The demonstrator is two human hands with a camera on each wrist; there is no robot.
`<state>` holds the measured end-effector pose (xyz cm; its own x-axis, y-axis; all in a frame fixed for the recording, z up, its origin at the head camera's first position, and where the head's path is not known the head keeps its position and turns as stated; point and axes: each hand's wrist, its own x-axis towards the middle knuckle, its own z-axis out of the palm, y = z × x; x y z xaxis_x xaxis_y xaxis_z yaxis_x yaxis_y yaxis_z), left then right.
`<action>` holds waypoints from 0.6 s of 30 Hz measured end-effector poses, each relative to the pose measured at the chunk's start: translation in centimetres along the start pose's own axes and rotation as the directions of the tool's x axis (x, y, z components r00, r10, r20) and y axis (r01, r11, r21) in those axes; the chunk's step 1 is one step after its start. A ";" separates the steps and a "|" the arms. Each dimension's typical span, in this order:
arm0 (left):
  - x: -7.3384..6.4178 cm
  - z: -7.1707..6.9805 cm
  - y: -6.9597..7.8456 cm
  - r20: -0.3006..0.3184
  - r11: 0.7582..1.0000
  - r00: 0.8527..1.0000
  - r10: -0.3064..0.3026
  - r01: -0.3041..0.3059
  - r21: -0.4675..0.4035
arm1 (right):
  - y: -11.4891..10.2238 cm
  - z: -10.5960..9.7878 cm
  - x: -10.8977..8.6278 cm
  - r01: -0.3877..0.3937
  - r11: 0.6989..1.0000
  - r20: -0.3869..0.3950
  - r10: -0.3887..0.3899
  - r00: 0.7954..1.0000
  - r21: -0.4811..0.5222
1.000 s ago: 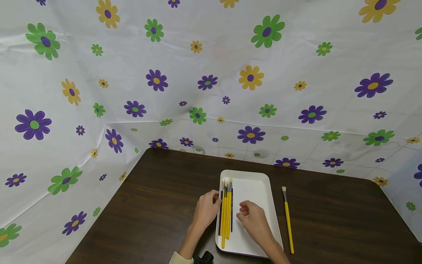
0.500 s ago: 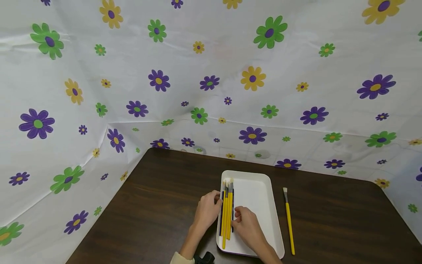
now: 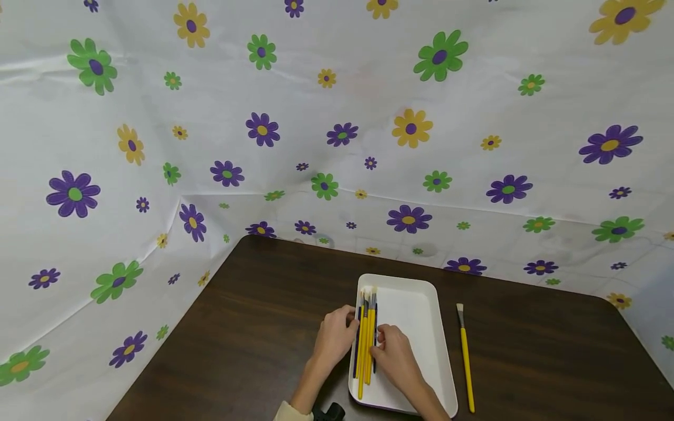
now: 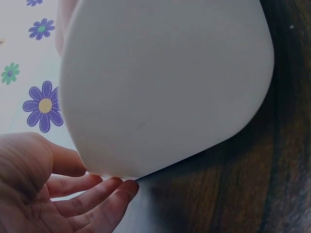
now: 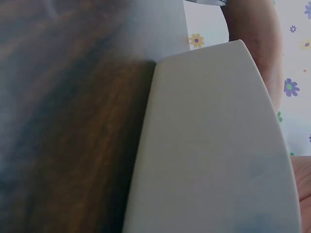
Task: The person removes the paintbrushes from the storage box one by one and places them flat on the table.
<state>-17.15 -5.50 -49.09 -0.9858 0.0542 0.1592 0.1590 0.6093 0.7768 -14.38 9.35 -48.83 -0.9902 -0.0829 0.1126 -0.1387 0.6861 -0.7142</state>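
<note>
A shallow white tray (image 3: 406, 339) lies on the dark wooden table. Along its left side is a bundle of paintbrushes (image 3: 365, 351), bristles pointing away, with yellow and dark blue handles. My left hand (image 3: 336, 331) grips the tray's left rim beside the bundle; in the left wrist view its fingers (image 4: 104, 187) meet the edge of the white wall. My right hand (image 3: 395, 354) is over the tray, its thumb and fingertips at the right side of the brushes. Only part of that hand shows in the right wrist view, behind the tray wall (image 5: 214, 145).
A single yellow paintbrush (image 3: 466, 362) lies on the table (image 3: 537, 351) just right of the tray. White flower-patterned sheeting (image 3: 316, 117) rises behind and to the left of the table.
My right hand has shifted left across the tray to the brushes. My left hand stays at the left rim. The whole head view has drifted slightly.
</note>
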 end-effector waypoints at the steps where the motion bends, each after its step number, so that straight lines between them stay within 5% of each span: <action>1: 0.0 0.0 0.0 -0.002 1.000 1.000 0.003 -0.003 0.002 | -0.1 0.0 0.2 -0.002 1.000 0.001 0.002 1.000 0.002; 10: -0.1 0.1 0.1 -0.002 1.000 1.000 -0.005 0.005 0.015 | -0.9 0.4 1.1 -0.066 0.998 0.039 0.065 0.997 0.008; 18: 0.0 0.1 0.2 -0.018 1.000 1.000 0.005 -0.004 0.025 | -1.1 0.7 1.5 -0.016 1.000 0.030 0.016 0.999 0.006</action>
<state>-17.15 -5.29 -49.05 -0.9838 0.0425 0.1740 0.1617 0.6284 0.7609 -15.69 7.97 -48.39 -0.9924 -0.0933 0.0807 -0.1228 0.6829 -0.7202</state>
